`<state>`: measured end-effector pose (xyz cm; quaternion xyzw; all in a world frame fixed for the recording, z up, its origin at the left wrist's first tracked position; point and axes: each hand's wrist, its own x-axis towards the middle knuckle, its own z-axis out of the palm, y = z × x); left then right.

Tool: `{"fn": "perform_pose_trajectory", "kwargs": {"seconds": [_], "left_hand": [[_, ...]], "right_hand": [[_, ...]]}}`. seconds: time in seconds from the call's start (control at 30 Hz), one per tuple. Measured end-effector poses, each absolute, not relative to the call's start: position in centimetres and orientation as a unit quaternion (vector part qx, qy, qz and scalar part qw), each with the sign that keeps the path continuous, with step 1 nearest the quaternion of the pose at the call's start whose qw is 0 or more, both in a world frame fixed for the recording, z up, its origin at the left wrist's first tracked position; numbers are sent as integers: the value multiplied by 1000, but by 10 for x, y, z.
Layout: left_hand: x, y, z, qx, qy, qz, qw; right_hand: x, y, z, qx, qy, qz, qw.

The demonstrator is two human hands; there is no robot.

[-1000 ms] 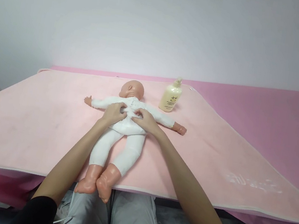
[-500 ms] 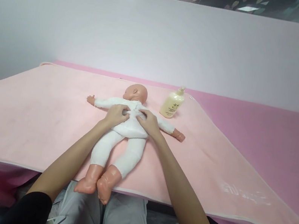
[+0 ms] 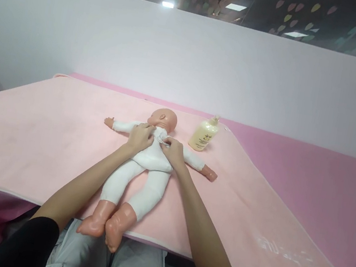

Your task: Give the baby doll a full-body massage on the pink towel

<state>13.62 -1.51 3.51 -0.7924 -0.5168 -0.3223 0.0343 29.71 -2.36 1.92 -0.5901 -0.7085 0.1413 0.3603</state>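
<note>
A baby doll (image 3: 152, 156) with a white cloth body lies face down on a pink towel (image 3: 44, 138), its head turned to the left and its arms spread. My left hand (image 3: 141, 138) is on the left of its upper back, fingers bent and closed on the cloth. On the other side of the spine, my right hand (image 3: 173, 151) pinches the white fabric between thumb and fingers. Wrinkled cloth shows between the two hands, just below the neck. The doll's feet hang over the towel's front edge.
A pale yellow pump bottle (image 3: 204, 134) stands to the right of the doll's head, near its arm. Beyond the table is a white partition (image 3: 190, 62). A pink surface (image 3: 294, 171) shows past the towel's right side. My legs (image 3: 139, 263) are under the front edge.
Both hands have moved up the doll's back toward its neck. The cloth between them is now more bunched. The view has tilted slightly; the bottle stands where it was.
</note>
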Motion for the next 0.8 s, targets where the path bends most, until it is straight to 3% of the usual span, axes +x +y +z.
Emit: {"fn": "perform_pose_trajectory", "kwargs": {"seconds": [0.33, 0.57, 0.8], "left_hand": [[132, 1, 30, -760, -545, -354, 8], [126, 1, 26, -746, -538, -392, -21], [128, 0, 23, -740, -535, -407, -27]], "right_hand": [[294, -27, 15, -585, -708, 117, 377], [289, -32, 9, -528, -702, -32, 477], [293, -12, -4, -545, -707, 1, 451]]}}
